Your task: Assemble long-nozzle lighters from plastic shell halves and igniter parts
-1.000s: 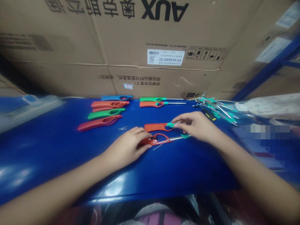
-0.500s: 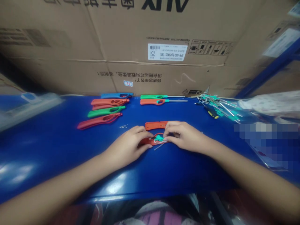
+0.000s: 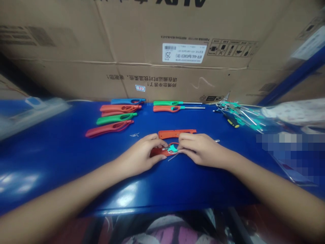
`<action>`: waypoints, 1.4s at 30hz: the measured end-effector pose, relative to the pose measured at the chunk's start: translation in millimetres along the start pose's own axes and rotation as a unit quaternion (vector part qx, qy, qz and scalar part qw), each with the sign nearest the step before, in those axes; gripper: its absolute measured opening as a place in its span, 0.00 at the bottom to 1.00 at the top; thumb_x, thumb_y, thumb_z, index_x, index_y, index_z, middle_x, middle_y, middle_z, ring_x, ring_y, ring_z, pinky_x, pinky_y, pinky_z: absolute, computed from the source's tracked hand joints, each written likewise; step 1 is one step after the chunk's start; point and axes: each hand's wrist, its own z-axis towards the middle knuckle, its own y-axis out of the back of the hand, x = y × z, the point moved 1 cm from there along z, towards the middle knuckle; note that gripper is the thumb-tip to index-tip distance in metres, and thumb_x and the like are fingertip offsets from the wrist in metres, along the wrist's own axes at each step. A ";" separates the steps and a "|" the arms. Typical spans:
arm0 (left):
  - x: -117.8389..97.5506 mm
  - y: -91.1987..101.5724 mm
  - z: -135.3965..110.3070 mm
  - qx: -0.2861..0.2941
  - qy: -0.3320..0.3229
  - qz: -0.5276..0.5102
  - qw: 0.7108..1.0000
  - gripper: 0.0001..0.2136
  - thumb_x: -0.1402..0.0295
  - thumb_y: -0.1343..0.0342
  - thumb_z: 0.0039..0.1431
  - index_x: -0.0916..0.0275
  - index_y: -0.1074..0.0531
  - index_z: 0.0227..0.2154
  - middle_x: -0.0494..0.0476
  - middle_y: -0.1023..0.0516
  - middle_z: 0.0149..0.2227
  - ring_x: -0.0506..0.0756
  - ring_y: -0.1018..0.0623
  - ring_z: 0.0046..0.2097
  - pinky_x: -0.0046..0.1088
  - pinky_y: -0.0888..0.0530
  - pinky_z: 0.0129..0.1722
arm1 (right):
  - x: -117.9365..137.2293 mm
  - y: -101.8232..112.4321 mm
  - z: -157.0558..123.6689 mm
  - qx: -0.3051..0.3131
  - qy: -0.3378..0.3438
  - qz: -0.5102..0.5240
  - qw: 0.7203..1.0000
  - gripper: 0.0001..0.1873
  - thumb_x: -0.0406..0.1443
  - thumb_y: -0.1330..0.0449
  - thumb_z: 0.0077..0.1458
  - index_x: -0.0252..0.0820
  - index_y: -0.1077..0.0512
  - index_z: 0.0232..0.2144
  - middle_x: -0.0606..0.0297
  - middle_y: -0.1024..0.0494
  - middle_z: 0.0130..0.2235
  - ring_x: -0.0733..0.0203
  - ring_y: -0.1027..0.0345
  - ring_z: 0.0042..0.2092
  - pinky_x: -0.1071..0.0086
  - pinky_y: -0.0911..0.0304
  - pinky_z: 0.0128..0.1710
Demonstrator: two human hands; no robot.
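Note:
On the blue table, a red lighter shell half [image 3: 157, 152] lies between my hands, partly covered by fingers. My left hand [image 3: 144, 151] grips its left end, thumb in front and fingers behind. A green trigger piece [image 3: 173, 148] sits over the shell's middle, with a pale wire or thin tube [image 3: 173, 158] sticking out towards me. My right hand [image 3: 201, 149] pinches at the right side of the green piece; its fingertips hide the exact contact. A metal tube end [image 3: 217, 140] shows beyond my right knuckles. Just behind lies a second orange shell half [image 3: 167, 134].
Blue, orange, green and red lighter shells [image 3: 110, 128] lie at left, near small metal bits [image 3: 135, 135]. Two long-tubed lighters [image 3: 166, 108] lie at back centre. A pile of green-and-metal lighter inserts [image 3: 245, 115] and a yellow-black screwdriver [image 3: 232, 122] lie right. A cardboard box [image 3: 101, 73] stands behind.
The view has shifted slightly. My right fingers have curled in more around the green piece, and the metal tube end shows more clearly behind the hand. My left hand keeps its grip.

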 end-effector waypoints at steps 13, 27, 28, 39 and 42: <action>-1.9 -0.1 0.1 -0.005 -0.007 -0.002 1.000 0.09 0.69 0.41 0.61 0.60 0.24 0.44 0.56 0.26 0.41 0.55 0.22 0.41 0.33 0.23 0.42 | 0.1 -1.7 -0.4 0.002 0.009 -0.017 1.000 0.12 0.33 0.47 0.66 0.40 0.23 0.36 0.62 0.26 0.38 0.64 0.36 0.33 0.70 0.45 0.31; -10.7 -3.1 -9.4 -0.006 -0.054 0.149 0.987 0.19 0.70 0.47 0.67 0.57 0.34 0.60 0.62 0.28 0.49 0.61 0.24 0.50 0.41 0.24 0.49 | 16.4 0.2 0.8 0.072 0.032 -0.187 0.979 0.10 0.28 0.48 0.61 0.36 0.27 0.34 0.59 0.27 0.39 0.64 0.43 0.28 0.67 0.53 0.26; -10.8 -3.4 -9.4 -0.004 -0.053 0.150 0.987 0.19 0.70 0.47 0.67 0.58 0.34 0.60 0.62 0.28 0.49 0.61 0.25 0.49 0.40 0.24 0.49 | 16.7 0.0 1.3 0.078 0.031 -0.191 0.978 0.09 0.27 0.48 0.59 0.36 0.27 0.35 0.58 0.27 0.39 0.64 0.42 0.28 0.67 0.54 0.25; -11.3 -5.7 -8.9 0.005 -0.109 0.184 0.977 0.17 0.68 0.53 0.72 0.58 0.29 0.58 0.63 0.29 0.46 0.58 0.27 0.45 0.38 0.24 0.46 | 20.8 1.0 3.3 0.086 0.020 -0.196 0.977 0.11 0.26 0.49 0.62 0.35 0.27 0.39 0.58 0.25 0.40 0.62 0.37 0.31 0.67 0.53 0.25; -12.7 -6.5 -9.0 0.013 -0.115 0.228 0.967 0.17 0.68 0.56 0.73 0.59 0.27 0.57 0.64 0.29 0.45 0.59 0.27 0.45 0.40 0.24 0.45 | 20.4 1.1 1.0 0.053 -0.012 -0.154 0.987 0.11 0.33 0.50 0.67 0.37 0.27 0.39 0.59 0.26 0.42 0.63 0.35 0.32 0.67 0.49 0.27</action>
